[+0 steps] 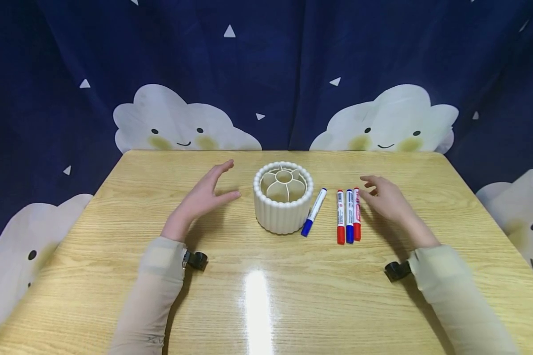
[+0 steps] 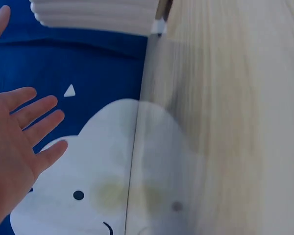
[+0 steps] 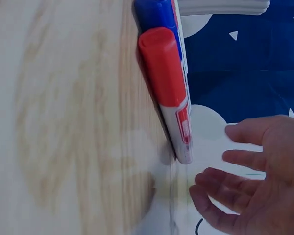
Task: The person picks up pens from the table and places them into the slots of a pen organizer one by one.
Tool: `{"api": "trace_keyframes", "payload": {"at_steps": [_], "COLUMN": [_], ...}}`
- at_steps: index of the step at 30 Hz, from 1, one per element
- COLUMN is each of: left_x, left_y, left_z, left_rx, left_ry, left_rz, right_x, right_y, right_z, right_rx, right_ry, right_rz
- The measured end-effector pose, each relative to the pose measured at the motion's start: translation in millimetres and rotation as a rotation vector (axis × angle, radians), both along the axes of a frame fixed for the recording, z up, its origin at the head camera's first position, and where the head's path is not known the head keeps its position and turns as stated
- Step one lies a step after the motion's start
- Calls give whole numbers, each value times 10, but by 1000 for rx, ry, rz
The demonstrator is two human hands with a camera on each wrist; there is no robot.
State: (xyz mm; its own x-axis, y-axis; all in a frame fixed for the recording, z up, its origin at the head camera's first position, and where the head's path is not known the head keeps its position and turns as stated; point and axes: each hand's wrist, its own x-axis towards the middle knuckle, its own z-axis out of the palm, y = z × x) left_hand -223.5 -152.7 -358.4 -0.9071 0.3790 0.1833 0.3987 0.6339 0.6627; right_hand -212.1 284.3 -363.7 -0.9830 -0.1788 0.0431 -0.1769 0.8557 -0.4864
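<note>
A round cream pen holder [image 1: 282, 217] with ribbed sides and a divided inside stands mid-table. To its left, my left hand [image 1: 206, 196] is held with fingers spread and nothing in it; the left wrist view shows its straight fingers [image 2: 41, 127]. Beside the holder's right side lies a marker [image 1: 316, 207] with a blue cap. Further right, a red-capped marker [image 1: 340, 217], a blue-capped marker [image 1: 349, 217] and another red-capped marker [image 1: 357, 214] lie in a row. My right hand [image 1: 386, 198], empty with loosely bent fingers, is just right of this row.
The wooden table [image 1: 320, 296] reaches back to a dark blue curtain [image 1: 266, 64] printed with white clouds and triangles. Small black wrist cameras sit on the left cuff [image 1: 162, 256] and the right cuff [image 1: 435, 266].
</note>
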Motion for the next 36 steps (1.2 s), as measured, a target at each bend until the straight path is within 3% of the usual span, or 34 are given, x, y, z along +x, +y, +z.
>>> {"api": "trace_keyframes", "payload": {"at_steps": [5,11,19,24,31,36], "left_x": [-4,-58,-103,-95,144,140], "left_y": [120,274,465,534,597,591], "left_z": [13,-8,2,20,324,317], "left_rx": [69,147,181,208,238,253], "left_ry": [-25,-44,-56,-98,-137,-149], "left_rz": [-53,-131,-230,-223,-228,-230], "right_x": [-65,-148,-217,-212,-175,-136], "right_y": [-36,-51,-63,-95,-147,-183], "right_z": [-37,-67,-102,-114,-54,71], "right_rx": [14,51,81,24,-93,-132], "right_ry": [-91,-134,-192,-188,-185,-145], "right_rz": [-18,-13,-23,-56,-111,-125]}}
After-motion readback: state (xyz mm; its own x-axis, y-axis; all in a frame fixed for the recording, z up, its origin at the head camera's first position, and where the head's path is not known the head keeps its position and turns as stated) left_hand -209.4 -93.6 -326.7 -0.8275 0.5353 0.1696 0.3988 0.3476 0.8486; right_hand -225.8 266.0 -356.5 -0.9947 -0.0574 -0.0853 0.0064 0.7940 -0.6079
